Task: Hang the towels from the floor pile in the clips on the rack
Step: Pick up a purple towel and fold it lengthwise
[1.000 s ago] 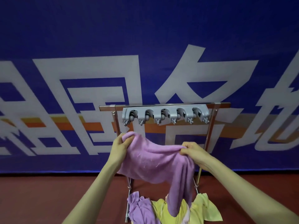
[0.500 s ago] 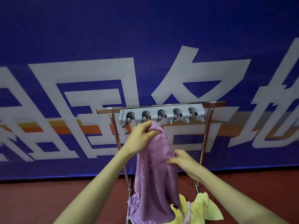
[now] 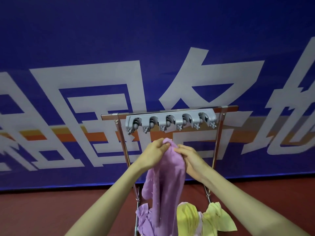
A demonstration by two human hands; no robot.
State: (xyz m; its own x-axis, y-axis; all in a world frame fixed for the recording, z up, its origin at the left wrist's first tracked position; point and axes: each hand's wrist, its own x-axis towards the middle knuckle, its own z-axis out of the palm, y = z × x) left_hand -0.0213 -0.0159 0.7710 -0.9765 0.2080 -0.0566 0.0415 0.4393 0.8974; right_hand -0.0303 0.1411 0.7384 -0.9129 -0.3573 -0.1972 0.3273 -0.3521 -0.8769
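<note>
A purple towel (image 3: 167, 181) hangs bunched between both hands, just below the grey clip strip (image 3: 170, 121) on the metal rack (image 3: 219, 143). My left hand (image 3: 156, 151) pinches the towel's top corner. My right hand (image 3: 189, 159) grips the cloth right beside it, on the right. All the clips look empty. On the floor under the rack lies the pile: another purple towel (image 3: 144, 217) and yellow towels (image 3: 216, 218).
A blue banner (image 3: 153, 48) with large white characters hangs right behind the rack. The floor (image 3: 51, 210) is dark red. The rack's two thin legs stand either side of the pile.
My right hand has risen along the towel to meet my left hand at the top corner. The left hand has dropped slightly from the clips.
</note>
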